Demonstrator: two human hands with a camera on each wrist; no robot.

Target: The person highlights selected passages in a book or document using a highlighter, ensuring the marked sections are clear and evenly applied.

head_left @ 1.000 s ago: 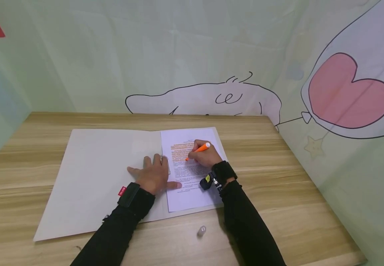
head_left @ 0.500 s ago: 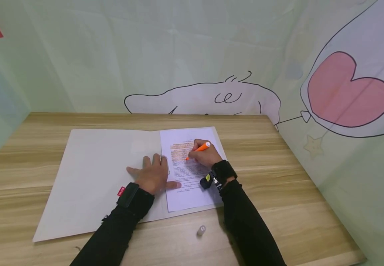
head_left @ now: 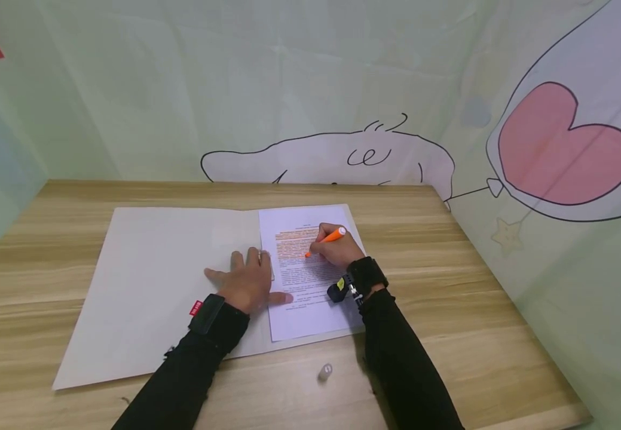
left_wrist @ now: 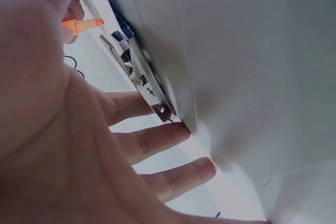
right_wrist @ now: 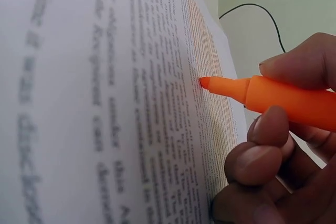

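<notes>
My right hand (head_left: 338,248) pinches an orange highlighter (right_wrist: 294,98) between thumb and fingers, its tip right at a line of print. Under it, the printed sheet (head_left: 310,325) lies on the right side of an open pale folder (head_left: 154,269). Upper lines of the text (head_left: 291,242) are marked orange. My left hand (head_left: 245,286) rests with fingers spread beside the sheet's left edge, the thumb on the paper. In the left wrist view a metal clip (left_wrist: 149,87) runs along the folder's spine, close to the fingertips.
A small clear-grey cap (head_left: 325,373) lies on the wooden table (head_left: 423,358) in front of the folder. A red tag (head_left: 196,307) shows near the left wrist. Behind the table hangs a curtain (head_left: 288,77) with cartoon drawings.
My right hand has shifted slightly to the right along the text with the highlighter. The left hand has stayed in place.
</notes>
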